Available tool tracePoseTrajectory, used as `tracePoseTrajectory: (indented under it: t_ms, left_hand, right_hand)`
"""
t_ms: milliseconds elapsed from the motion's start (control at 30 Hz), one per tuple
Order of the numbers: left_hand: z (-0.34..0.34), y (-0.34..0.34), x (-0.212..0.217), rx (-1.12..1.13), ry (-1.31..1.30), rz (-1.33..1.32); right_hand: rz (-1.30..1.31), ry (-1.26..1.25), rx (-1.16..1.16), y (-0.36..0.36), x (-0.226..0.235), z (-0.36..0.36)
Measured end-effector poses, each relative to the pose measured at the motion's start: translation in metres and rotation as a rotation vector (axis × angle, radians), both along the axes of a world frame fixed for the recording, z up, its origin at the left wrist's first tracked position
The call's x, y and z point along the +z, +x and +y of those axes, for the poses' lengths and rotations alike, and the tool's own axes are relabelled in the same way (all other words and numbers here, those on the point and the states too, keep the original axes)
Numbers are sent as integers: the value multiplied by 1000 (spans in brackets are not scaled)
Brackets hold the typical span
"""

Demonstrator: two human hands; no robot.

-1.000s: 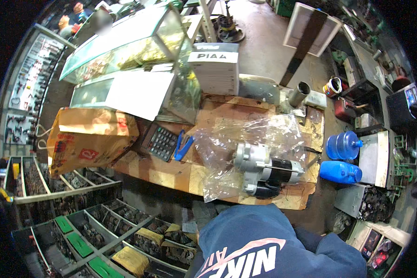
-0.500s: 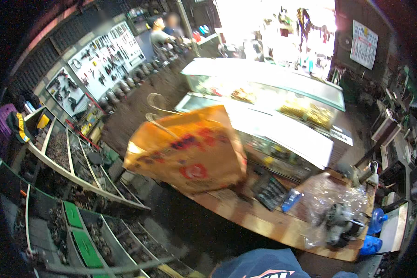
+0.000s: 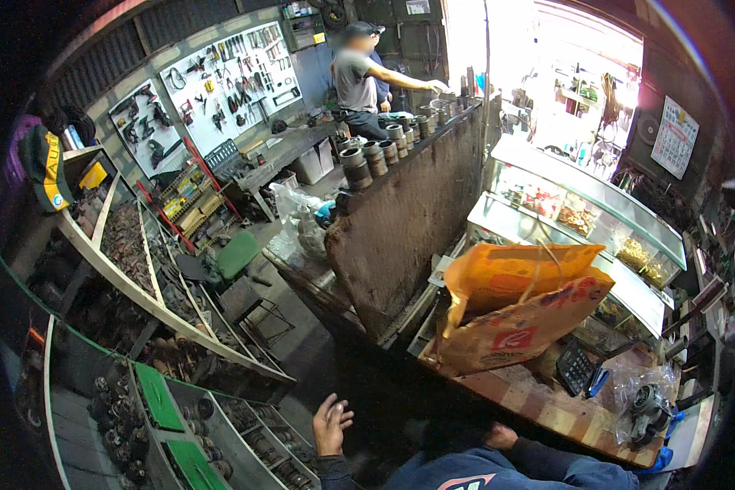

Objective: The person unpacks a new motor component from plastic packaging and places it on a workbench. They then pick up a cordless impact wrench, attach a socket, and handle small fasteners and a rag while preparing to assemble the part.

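Note:
My left hand is raised over the dark floor beside the parts bins, its fingers loosely bent and apart, holding nothing. My right hand is low in front of my body, near the front edge of the wooden counter; its fingers are mostly hidden in shadow. A large orange-brown paper bag with string handles and red print stands on the counter, its top gaping. Neither hand touches it. To its right lie a black calculator, a small blue packet and a metal machine part by clear plastic.
Glass display cases stand behind the bag. A rusty metal partition carries several metal cylinders. Beyond it, a person reaches out an arm. Bins of metal parts line the left; a tool board hangs behind.
The view has swung left, so the bag and counter appear farther right. Both my hands have come into view. The person at the back shows more fully, with an arm stretched out.

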State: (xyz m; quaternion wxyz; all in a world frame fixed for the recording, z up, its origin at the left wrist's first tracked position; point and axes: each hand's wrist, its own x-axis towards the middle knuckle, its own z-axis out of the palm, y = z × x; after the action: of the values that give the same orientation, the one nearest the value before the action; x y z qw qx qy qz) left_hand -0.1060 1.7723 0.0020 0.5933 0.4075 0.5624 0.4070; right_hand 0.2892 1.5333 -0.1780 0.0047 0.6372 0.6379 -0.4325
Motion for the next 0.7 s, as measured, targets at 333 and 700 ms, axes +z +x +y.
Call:
tracePoseTrajectory:
  t_ms: [333, 700]
  left_hand:
    - [192, 26, 90, -430, 198, -74]
    - [372, 1, 137, -662, 229, -67]
  right_hand:
    - [282, 114, -271, -151, 199, 268]
    - [455, 188, -299, -222, 215, 447]
